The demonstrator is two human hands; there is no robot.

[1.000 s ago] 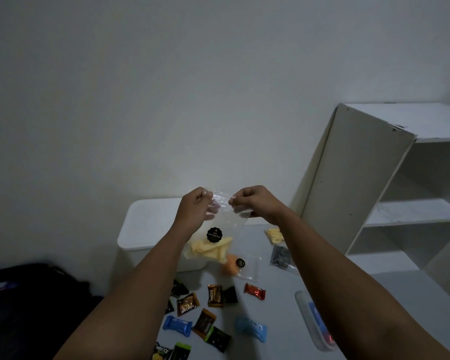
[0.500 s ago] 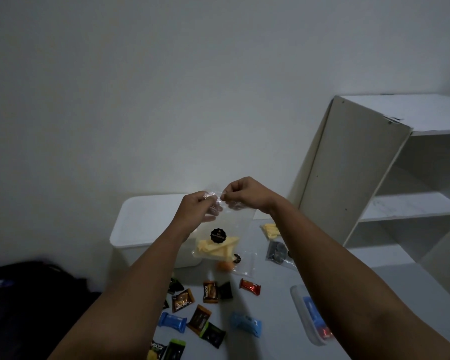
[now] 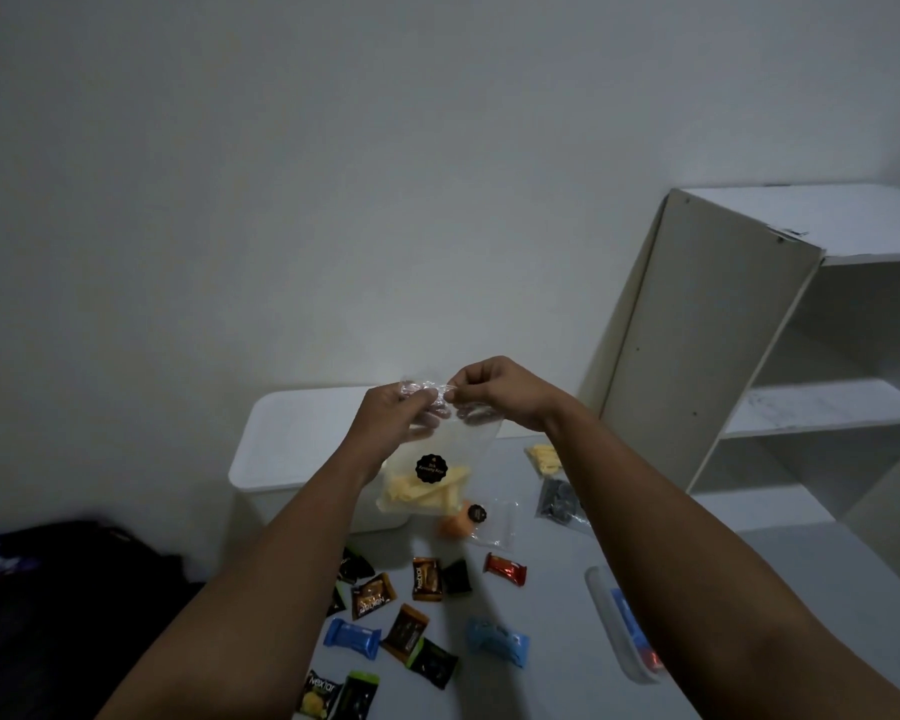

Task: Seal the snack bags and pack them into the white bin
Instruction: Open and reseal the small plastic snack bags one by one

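The right hand has slid in along the top of the clear snack bag and now almost touches the left hand. So the top looks nearly pressed shut. Both hands pinch it, held up near the white bin at the far left.

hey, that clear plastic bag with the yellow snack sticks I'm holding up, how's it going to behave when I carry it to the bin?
The clear plastic bag with the yellow snack sticks looks floppy: it hangs from the left hand and right hand pinching its crinkled top. Probably light, since few sticks sit at the bottom. The sticks may be brittle.
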